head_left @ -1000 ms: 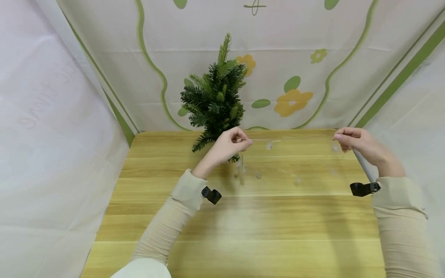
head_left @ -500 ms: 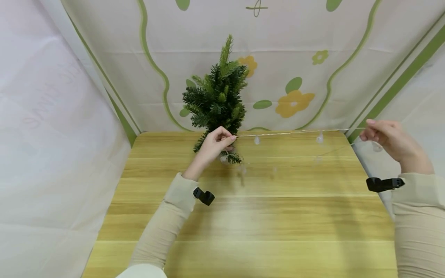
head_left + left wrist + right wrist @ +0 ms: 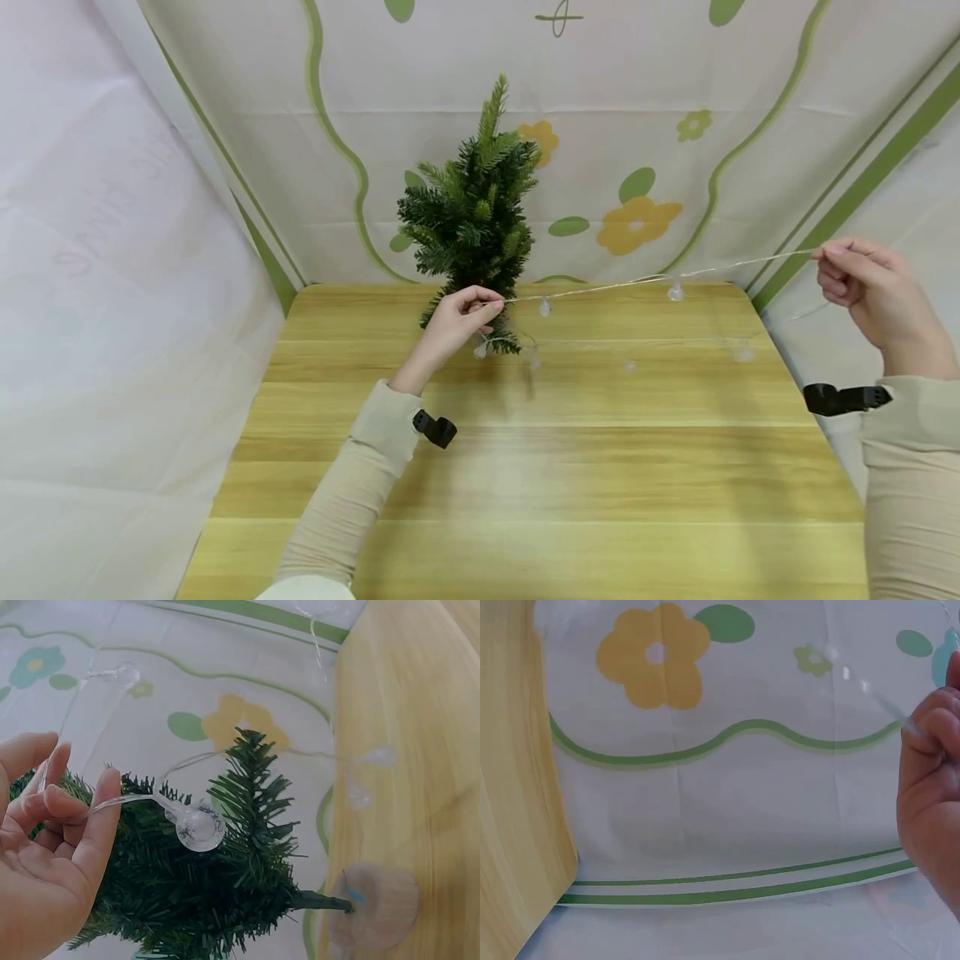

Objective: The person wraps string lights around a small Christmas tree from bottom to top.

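A clear string of lights with small round bulbs stretches between both hands, rising to the right. My left hand pinches its wire in front of the lower branches of a small artificial Christmas tree. In the left wrist view a clear bulb hangs just past those fingers, against the green branches. My right hand pinches the wire beyond the table's right edge, fingers curled. A second, slacker length of the string hangs lower, with faint, blurred bulbs over the table.
The tree stands on a round wooden base at the back of the wooden table. Behind it hangs a white cloth backdrop printed with flowers and green lines. More white cloth closes off the left side.
My right hand has moved far to the right and somewhat up, pulling the string straight. My left hand has shifted a little left, still holding the wire. The tree stays standing in place.
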{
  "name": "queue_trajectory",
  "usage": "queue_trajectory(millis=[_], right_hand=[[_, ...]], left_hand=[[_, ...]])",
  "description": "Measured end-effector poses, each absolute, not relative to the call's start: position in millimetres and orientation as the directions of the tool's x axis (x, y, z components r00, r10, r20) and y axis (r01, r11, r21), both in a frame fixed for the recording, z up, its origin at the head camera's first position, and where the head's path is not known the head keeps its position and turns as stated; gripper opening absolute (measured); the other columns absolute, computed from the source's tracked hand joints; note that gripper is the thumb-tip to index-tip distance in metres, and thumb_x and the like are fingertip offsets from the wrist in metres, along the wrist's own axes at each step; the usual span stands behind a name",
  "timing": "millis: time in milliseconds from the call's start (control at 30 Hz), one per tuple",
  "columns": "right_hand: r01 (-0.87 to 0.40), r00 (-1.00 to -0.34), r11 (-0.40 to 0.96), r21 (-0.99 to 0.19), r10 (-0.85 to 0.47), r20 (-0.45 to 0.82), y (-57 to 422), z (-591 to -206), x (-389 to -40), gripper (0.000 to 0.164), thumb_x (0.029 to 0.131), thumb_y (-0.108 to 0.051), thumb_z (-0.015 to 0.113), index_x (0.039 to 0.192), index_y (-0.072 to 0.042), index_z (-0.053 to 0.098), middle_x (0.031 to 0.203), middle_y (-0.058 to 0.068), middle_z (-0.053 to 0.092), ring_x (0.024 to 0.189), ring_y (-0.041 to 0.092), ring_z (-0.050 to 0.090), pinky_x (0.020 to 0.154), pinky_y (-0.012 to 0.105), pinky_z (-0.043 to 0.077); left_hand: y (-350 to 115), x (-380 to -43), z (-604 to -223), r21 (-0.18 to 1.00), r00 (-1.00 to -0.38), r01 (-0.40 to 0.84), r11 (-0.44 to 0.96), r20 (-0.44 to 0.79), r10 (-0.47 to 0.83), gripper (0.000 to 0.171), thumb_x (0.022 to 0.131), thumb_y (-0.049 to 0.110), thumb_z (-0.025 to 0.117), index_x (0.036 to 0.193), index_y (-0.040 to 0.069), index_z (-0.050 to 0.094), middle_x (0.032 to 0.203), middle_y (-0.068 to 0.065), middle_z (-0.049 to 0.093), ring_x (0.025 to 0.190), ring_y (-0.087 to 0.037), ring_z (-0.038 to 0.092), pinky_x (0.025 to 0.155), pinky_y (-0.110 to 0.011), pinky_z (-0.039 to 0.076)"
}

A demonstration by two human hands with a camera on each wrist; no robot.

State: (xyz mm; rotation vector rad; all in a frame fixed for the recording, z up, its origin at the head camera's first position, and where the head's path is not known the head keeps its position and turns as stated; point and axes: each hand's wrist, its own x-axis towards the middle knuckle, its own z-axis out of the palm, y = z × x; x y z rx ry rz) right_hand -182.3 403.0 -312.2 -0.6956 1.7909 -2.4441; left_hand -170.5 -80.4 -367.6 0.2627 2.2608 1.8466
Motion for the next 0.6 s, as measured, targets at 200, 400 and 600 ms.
queue_trajectory(millis=[200, 400, 600], right_hand=[[-0.269, -0.953, -0.113, -0.957, -0.115, 0.281, 392.8, -300.1, -181.1, 0.022, 0.096, 0.000, 0.049, 0.095, -0.001, 0.070, 0.060, 0.000, 0.052, 0.048, 0.018, 0.018, 0.046, 0.029, 0.008], [-0.273, -0.962, 0.104, -0.956, -0.035, 0.271, 382.9, -286.4, -181.8, 0.015, 0.094, -0.002, 0.056, 0.099, -0.006, 0.070, 0.060, -0.006, 0.051, 0.047, 0.012, 0.030, 0.045, 0.026, 0.015], [-0.264, -0.955, 0.080, -0.961, 0.119, 0.272, 362.7, -273.3, -182.9, 0.024, 0.085, 0.007, 0.063, 0.102, -0.010, 0.068, 0.086, -0.007, 0.061, 0.067, 0.001, 0.054, 0.051, 0.011, 0.040]], left_hand=[[-83.7, -171.2, -371.3, 0.979, -0.961, 0.035, 0.200, -0.022, 0.275, 0.032, 0.098, 0.029, 0.054, 0.120, 0.007, 0.063, 0.092, -0.007, 0.057, 0.100, -0.041, 0.062, 0.086, -0.045, 0.056], [-85.5, -170.9, -374.3, 0.980, -0.966, 0.053, 0.190, 0.002, 0.260, 0.032, 0.100, 0.029, 0.051, 0.119, 0.006, 0.061, 0.090, -0.002, 0.054, 0.098, -0.044, 0.059, 0.082, -0.042, 0.056], [-85.9, -170.2, -376.9, 0.978, -0.971, 0.063, 0.198, 0.014, 0.237, 0.029, 0.100, 0.024, 0.049, 0.117, 0.002, 0.059, 0.099, -0.004, 0.057, 0.098, -0.032, 0.059, 0.086, -0.034, 0.052]])
